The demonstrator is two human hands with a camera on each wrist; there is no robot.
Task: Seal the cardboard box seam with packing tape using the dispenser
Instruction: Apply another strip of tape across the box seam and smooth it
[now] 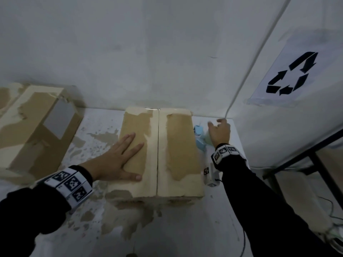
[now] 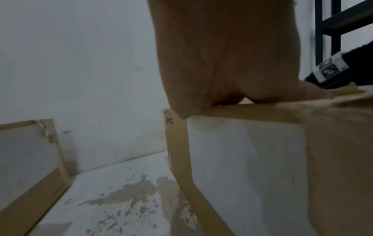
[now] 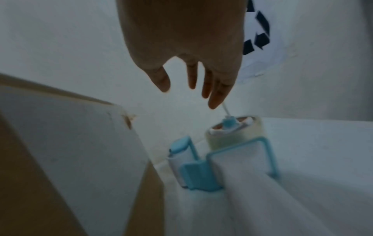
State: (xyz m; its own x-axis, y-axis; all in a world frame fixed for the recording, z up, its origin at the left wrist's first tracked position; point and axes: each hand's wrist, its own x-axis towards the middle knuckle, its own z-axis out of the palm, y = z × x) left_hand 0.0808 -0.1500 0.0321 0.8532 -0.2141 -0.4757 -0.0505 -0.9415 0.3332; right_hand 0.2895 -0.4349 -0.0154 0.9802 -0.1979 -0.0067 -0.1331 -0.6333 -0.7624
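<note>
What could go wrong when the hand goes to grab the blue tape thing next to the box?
The tape dispenser sits squeezed between the box and the wall, so the open right hand might fumble the grab or bump the thin white cable hanging there. Only the flat left hand steadies the box, on one flap, so the untaped seam could shift or gape.
</note>
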